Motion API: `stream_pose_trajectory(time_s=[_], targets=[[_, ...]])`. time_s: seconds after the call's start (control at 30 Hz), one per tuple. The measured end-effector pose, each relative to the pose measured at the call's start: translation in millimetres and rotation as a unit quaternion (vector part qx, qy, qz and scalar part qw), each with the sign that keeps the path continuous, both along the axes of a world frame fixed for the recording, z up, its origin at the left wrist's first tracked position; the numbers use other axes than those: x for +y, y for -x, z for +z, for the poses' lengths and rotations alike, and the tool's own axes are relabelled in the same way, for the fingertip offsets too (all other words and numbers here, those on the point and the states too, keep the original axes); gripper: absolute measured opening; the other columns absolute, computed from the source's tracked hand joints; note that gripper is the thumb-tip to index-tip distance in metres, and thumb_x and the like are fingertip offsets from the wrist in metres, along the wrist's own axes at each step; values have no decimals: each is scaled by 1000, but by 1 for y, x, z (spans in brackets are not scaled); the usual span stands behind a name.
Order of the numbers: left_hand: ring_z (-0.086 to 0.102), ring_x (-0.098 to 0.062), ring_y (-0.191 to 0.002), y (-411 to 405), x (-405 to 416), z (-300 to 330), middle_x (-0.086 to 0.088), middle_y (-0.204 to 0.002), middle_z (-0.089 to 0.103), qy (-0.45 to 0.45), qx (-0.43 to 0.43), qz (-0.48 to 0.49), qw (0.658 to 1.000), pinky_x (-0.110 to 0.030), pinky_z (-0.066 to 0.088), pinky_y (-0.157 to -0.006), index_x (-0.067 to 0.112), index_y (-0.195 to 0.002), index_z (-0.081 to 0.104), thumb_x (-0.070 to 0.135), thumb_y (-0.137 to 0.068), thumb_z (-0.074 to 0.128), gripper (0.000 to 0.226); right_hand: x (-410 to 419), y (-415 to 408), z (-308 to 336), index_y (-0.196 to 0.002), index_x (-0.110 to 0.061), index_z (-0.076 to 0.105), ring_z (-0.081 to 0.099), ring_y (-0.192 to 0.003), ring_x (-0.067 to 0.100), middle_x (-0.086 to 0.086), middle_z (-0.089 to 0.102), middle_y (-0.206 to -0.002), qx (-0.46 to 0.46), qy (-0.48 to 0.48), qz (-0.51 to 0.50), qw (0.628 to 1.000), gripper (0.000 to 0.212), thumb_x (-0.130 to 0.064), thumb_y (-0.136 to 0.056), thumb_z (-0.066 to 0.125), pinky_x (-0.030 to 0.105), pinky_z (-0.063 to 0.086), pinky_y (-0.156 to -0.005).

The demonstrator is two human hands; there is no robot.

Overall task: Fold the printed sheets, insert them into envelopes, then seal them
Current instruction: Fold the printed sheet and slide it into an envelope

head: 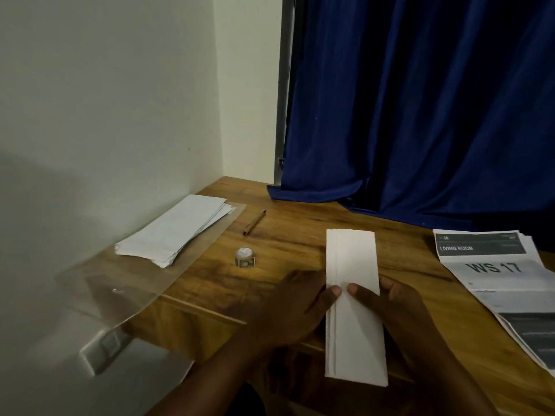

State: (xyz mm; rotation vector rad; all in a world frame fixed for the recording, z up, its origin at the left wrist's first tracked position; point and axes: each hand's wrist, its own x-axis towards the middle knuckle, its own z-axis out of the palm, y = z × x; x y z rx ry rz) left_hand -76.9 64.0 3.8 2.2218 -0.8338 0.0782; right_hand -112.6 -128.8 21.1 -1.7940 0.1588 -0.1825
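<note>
A sheet folded into a long narrow white strip (353, 265) is held up lengthwise over the wooden table (285, 241). My left hand (297, 313) grips its left edge and my right hand (399, 307) grips its right edge; both thumbs press on top near the middle. A stack of white envelopes (174, 232) lies at the far left on a clear plastic sleeve (135, 283). Printed sheets (504, 283) with dark headers lie flat at the right.
A small roll of stickers or tape (245, 257) stands between the envelopes and my hands. A brown pen (254, 222) lies behind it. A blue curtain (420, 115) hangs over the table's back edge. A wall with a switch (102, 349) closes the left side.
</note>
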Motion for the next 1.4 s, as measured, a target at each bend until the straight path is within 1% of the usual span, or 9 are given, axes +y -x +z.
stream_pose_trajectory(time_s=[0.13,0.27,0.37,0.47,0.57,0.67,0.87,1.17,1.4], targets=[[57,0,-120,0,8,17,12,-134,62,38,37,-20,998,-38,50,-103,30,-141,51,49,-107,41,41,-2,1,-5,-98,-28,63,72,-64,1,-11,76,-75,-6,-5,-2,1000,38,-50,-70,75,11,50,-44],[48,21,-114,-17,49,56,38,-127,54,58,-14,70,996,-26,54,-91,49,-139,49,61,-94,54,47,-7,-2,-10,-95,-31,61,71,-64,9,-9,72,-85,-20,11,-29,999,24,-48,-80,70,14,49,-44],[59,10,-109,-45,93,87,30,-121,63,65,-83,163,981,-31,55,-86,45,-128,61,60,-92,59,40,-10,-6,-15,-93,-30,59,70,-77,20,-3,71,-89,-28,-6,-36,999,13,-41,-89,66,28,50,-56],[64,-5,-111,-85,141,96,21,-125,66,-64,-108,283,951,-32,52,-87,39,-124,63,59,-92,61,38,-11,-9,-17,-89,-31,57,67,-76,22,-1,69,-87,-29,-7,-35,999,11,-38,-90,65,28,46,-58],[61,-18,-118,-119,189,81,6,-131,65,-240,-36,365,899,-36,50,-94,32,-126,62,60,-89,65,47,-10,-10,-17,-86,-31,56,65,-74,19,-5,66,-84,-33,1,-35,999,13,-36,-90,67,26,44,-57],[61,-20,-117,-137,218,59,3,-129,65,-299,4,414,860,-35,49,-92,30,-124,63,71,-80,67,60,-10,-10,-18,-82,-31,56,63,-72,16,-9,63,-80,-44,6,-42,998,15,-31,-90,69,24,42,-56],[64,-19,-94,-151,219,54,3,-106,68,-341,19,434,834,-31,49,-76,25,-108,65,84,-66,66,73,-10,-11,-19,-82,-31,55,61,-69,11,-11,62,-79,-36,21,-31,999,16,-33,-90,69,20,40,-54],[56,-13,-63,-143,204,66,6,-73,55,-377,-67,460,801,-24,38,-56,20,-88,63,37,-83,64,18,-9,-7,-18,-83,-31,58,65,-69,12,-11,65,-79,-31,2,-36,999,14,-34,-89,70,19,43,-52],[62,-18,-81,-141,211,76,3,-89,66,-328,-46,465,821,-28,45,-66,22,-96,64,54,-79,79,39,-6,-4,-16,-83,-31,58,64,-70,11,-12,65,-80,-41,-2,-32,999,14,-32,-89,71,18,43,-53]])
